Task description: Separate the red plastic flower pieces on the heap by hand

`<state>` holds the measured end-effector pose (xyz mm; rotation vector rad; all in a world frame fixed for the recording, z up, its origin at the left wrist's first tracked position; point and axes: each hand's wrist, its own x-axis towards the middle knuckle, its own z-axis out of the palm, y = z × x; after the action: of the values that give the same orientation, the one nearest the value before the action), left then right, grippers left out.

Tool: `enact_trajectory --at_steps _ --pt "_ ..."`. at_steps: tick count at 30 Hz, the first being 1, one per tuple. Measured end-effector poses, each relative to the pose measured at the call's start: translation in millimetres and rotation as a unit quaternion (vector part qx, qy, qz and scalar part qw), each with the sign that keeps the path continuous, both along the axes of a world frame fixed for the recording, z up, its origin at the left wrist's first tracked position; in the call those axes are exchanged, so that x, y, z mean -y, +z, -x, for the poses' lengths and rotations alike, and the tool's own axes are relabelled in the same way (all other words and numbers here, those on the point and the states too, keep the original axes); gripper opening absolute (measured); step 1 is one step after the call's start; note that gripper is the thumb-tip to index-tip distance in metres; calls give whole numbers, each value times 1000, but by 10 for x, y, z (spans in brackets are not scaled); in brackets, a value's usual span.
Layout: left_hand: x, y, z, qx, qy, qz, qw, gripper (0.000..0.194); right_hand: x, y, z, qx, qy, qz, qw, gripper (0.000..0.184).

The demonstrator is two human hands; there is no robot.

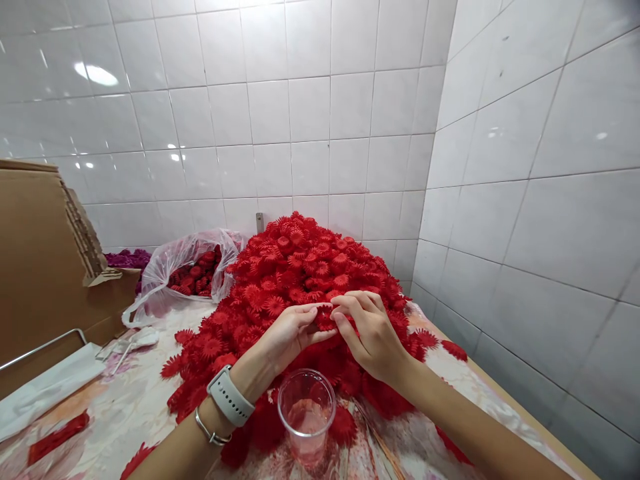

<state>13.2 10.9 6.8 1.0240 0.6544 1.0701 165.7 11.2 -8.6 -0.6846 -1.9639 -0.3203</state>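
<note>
A small red flower (pixel 325 318) with thin petals is held up in front of a big heap of similar red flowers (pixel 300 267). My left hand (pixel 295 331) grips it from the left, fingers closed around its edge. From the other side my right hand (pixel 367 330) has its thumb and fingertips pinched at the flower's right rim; whether they grip the flower or something small there is hard to make out. Below both hands stands a clear plastic cup (pixel 307 420) with some pinkish liquid in it.
At left, a translucent plastic bag (pixel 165 267) holds darker red flowers, beside a cardboard box (pixel 40 247) and purple flowers (pixel 127 259). Thin sticks (pixel 380 443) lie right of the cup. A red strip (pixel 59 437) rests on the stained cloth. Tiled walls (pixel 310 107) enclose the back and right.
</note>
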Motion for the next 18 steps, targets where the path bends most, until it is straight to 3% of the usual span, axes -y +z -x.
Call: enact_trajectory --at_steps 6,10,18 --pt "12 -17 -5 -8 -27 -2 1000 17 54 -73 83 -2 57 17 998 16" --pt "-15 -20 19 -10 0 5 1000 15 50 -95 77 15 93 19 995 15" --pt "-12 -38 -8 -18 -6 -2 1000 25 3 -83 13 2 67 48 997 13"
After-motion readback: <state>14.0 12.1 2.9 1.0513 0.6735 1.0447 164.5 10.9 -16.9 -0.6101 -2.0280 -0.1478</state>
